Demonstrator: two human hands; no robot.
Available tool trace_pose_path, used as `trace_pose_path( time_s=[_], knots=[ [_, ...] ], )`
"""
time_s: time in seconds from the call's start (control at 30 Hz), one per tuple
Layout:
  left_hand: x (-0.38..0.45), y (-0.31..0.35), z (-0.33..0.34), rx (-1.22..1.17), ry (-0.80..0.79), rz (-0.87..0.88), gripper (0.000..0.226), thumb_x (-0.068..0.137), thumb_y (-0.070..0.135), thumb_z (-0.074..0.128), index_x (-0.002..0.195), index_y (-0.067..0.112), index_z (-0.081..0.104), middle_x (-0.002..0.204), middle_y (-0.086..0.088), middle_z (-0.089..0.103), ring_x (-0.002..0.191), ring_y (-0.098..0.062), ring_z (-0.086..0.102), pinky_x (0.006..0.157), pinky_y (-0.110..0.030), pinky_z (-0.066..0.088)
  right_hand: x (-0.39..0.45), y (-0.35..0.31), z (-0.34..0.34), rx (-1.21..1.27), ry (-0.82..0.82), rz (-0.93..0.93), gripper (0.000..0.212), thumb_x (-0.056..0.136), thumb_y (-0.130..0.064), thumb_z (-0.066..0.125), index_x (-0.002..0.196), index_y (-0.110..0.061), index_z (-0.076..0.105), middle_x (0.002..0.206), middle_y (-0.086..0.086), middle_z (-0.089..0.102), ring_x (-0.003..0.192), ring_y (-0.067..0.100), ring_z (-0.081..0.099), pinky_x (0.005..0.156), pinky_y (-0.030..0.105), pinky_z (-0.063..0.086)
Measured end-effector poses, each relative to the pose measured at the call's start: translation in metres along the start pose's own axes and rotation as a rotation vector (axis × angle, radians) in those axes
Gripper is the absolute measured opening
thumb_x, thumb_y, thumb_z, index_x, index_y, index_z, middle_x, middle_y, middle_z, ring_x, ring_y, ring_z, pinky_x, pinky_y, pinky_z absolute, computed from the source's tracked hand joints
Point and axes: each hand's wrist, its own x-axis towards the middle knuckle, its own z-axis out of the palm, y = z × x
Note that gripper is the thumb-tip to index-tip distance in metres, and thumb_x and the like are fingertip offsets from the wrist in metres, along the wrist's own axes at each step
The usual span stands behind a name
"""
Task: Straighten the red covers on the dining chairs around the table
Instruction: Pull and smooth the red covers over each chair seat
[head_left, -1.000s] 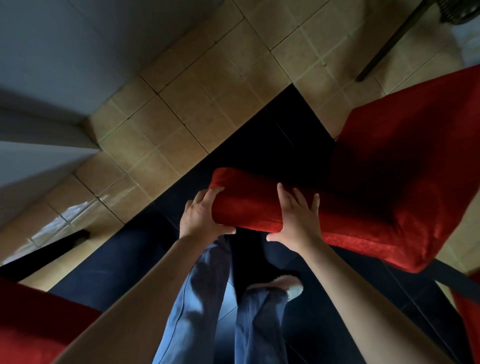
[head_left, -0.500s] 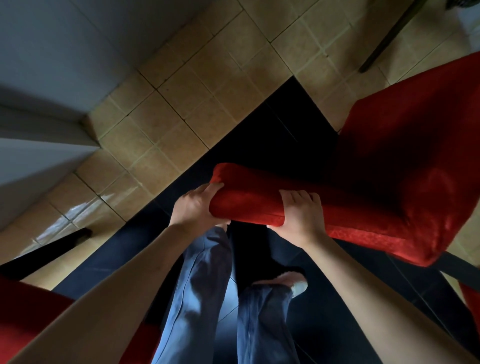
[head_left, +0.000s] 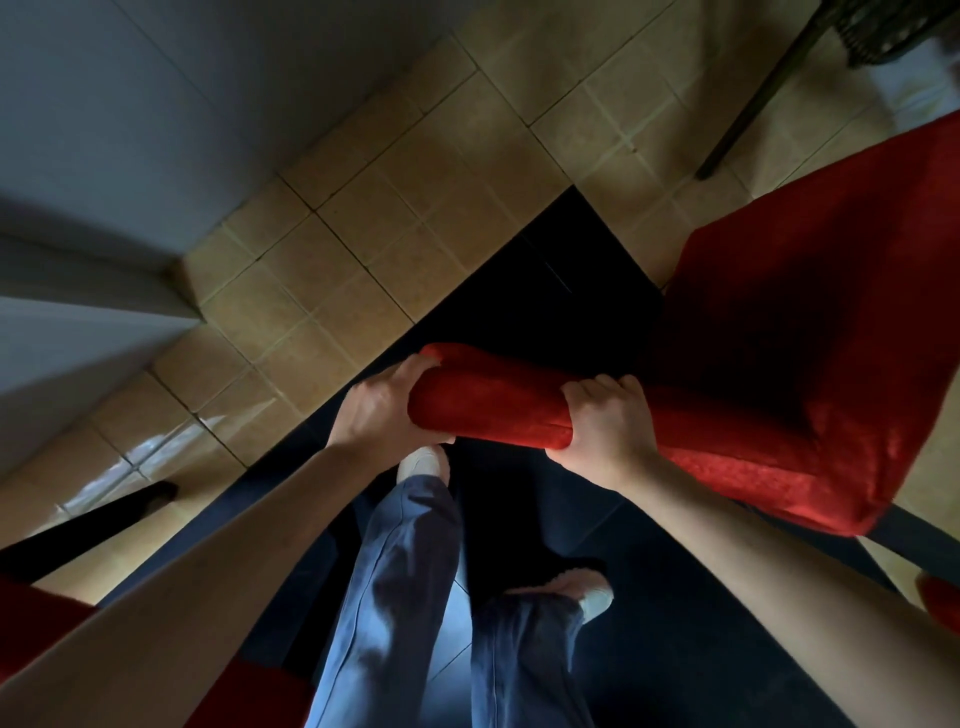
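Observation:
A dining chair in a red cover (head_left: 779, 364) stands in front of me, seen from above, its seat spreading to the right. The top of its backrest (head_left: 488, 410) runs across the middle of the view. My left hand (head_left: 382, 410) grips the left end of that covered top edge, fingers wrapped over the corner. My right hand (head_left: 608, 421) grips the same edge further right, fingers curled over the fabric and knuckles up.
A dark mat (head_left: 691, 623) lies under my feet on tan floor tiles (head_left: 363, 234). A grey wall corner (head_left: 104, 234) is at the left. More red fabric (head_left: 31, 608) shows at the lower left and far right edge (head_left: 940, 597). A thin dark leg (head_left: 753, 98) slants at the top right.
My right hand went from lying flat on the backrest top to curling tightly round it. My left hand wrapped further over the left corner. My left foot stepped forward under the chair back.

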Motion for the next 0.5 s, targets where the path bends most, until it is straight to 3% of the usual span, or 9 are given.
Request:
trace_pose_path(
  time_s=[0.1,0.23,0.4,0.5],
  knots=[
    [0.001,-0.006,0.0,-0.083,-0.034,-0.074,0.094,0.05,0.036,0.092,0.132,0.033,0.047,0.097,0.016,0.058,0.085,-0.006,0.055,0.078,-0.021,0.043,0.004,0.005,-0.003,-0.002,0.01,-0.025,0.046,0.043,-0.039,0.087,0.059,-0.009,0.056,0.052,0.003,0.056,0.054,0.025,0.056,0.062,0.035,0.046],
    [0.01,-0.013,-0.002,-0.102,-0.135,-0.047,0.09,0.054,0.033,0.092,0.134,0.025,0.053,0.116,0.004,0.066,0.103,-0.013,0.063,0.086,-0.02,0.046,0.005,0.006,-0.002,-0.028,0.008,-0.06,0.055,0.037,-0.048,0.09,0.058,-0.009,0.056,0.052,0.003,0.056,0.053,0.024,0.056,0.062,0.035,0.046],
    [0.016,-0.02,-0.01,-0.089,-0.185,-0.017,0.082,0.059,0.035,0.089,0.132,0.02,0.057,0.108,0.002,0.069,0.097,-0.015,0.065,0.086,-0.032,0.053,0.007,0.003,0.001,-0.048,-0.028,-0.062,0.065,0.031,-0.058,0.09,0.057,-0.009,0.055,0.051,0.002,0.054,0.052,0.023,0.054,0.06,0.034,0.045],
    [0.02,-0.021,-0.012,-0.066,-0.195,0.021,0.084,0.059,0.038,0.089,0.134,0.019,0.056,0.106,0.0,0.07,0.095,-0.015,0.066,0.085,-0.031,0.054,0.008,0.007,-0.001,-0.024,-0.023,-0.068,0.066,0.031,-0.058,0.09,0.057,-0.009,0.054,0.051,0.002,0.053,0.051,0.023,0.053,0.06,0.034,0.045]
  ],
)
